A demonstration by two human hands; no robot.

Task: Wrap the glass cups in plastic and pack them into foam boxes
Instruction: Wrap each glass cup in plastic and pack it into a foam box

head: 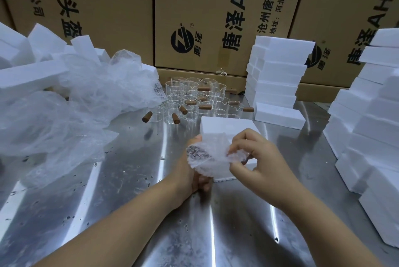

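Observation:
A glass cup wrapped in bubble wrap (208, 155) is held above the metal table, in front of a white foam box (224, 125). My left hand (194, 175) grips the bundle from below and behind. My right hand (254, 158) pinches a loose flap of the wrap on the bundle's right side. Several bare glass cups (190, 98) with brown wooden handles stand grouped farther back at the table's middle.
A heap of plastic and bubble wrap (86, 102) lies at the left over loose foam pieces (32, 50). Stacks of foam boxes (278, 79) rise at centre right and along the right edge (371, 120). Cardboard cartons (205, 14) wall the back.

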